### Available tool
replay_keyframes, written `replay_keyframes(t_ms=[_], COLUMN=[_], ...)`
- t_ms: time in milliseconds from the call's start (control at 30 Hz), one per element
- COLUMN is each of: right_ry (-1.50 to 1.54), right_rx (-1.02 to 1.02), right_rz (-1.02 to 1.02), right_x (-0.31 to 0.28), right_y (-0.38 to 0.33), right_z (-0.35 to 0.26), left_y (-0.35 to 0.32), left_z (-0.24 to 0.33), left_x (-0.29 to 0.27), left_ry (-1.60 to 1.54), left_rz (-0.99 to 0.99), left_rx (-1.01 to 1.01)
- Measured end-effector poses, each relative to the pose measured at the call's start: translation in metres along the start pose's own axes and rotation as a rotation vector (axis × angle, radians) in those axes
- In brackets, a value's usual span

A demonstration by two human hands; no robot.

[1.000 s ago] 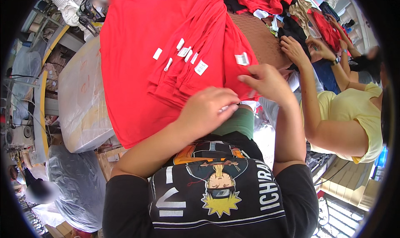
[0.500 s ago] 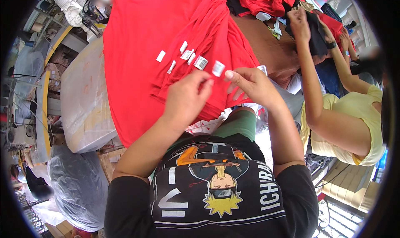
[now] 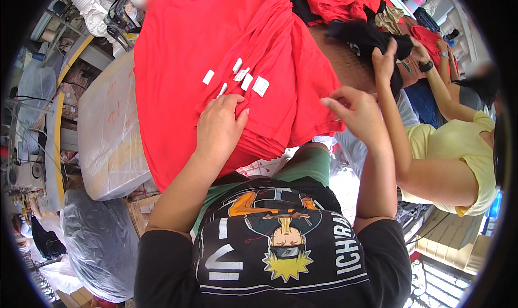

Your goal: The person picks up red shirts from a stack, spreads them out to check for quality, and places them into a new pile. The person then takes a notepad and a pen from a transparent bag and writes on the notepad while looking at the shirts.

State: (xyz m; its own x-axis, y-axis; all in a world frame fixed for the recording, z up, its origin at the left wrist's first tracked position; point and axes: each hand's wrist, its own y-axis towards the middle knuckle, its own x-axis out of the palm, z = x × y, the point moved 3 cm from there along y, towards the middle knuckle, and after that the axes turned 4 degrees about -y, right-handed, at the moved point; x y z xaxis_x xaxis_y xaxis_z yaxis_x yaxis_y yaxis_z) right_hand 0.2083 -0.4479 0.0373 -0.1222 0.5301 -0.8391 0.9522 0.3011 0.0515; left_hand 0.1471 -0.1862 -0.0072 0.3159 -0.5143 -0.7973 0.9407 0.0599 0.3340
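A layered pile of red garments is spread in front of me, with folds bunched toward its right side. Several white labels lie among the folds, the largest one right of the others. My left hand rests on the pile just below the labels, fingers laid over the cloth and thumb apart, red fabric showing between them. Off the pile's right edge is my right hand, raised, its fingers bent and a gap between thumb and forefinger; I see nothing in it.
On the right, a person in a yellow top handles a black cloth over a brown surface. More red cloth lies at the far right. Left of my pile stands a plastic-wrapped block, with a plastic-covered bundle nearer.
My hands have moved apart: the left slid left and down onto the pile, the right went right, away from the labels. The person's black cloth has dropped lower and spread leftward.
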Motion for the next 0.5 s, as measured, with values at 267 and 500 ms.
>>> replay_keyframes(t_ms=[267, 500], right_ry=[0.606, -0.222], right_rx=[0.131, -0.040], right_rz=[-0.269, -0.088], right_x=[0.055, 0.016], right_y=[0.013, 0.022], right_z=[-0.051, -0.017], left_y=[-0.001, -0.009], left_z=[0.035, 0.040], left_x=[-0.004, -0.004], left_ry=[-0.398, -0.407], left_rz=[-0.002, -0.063], left_rx=[-0.043, 0.205])
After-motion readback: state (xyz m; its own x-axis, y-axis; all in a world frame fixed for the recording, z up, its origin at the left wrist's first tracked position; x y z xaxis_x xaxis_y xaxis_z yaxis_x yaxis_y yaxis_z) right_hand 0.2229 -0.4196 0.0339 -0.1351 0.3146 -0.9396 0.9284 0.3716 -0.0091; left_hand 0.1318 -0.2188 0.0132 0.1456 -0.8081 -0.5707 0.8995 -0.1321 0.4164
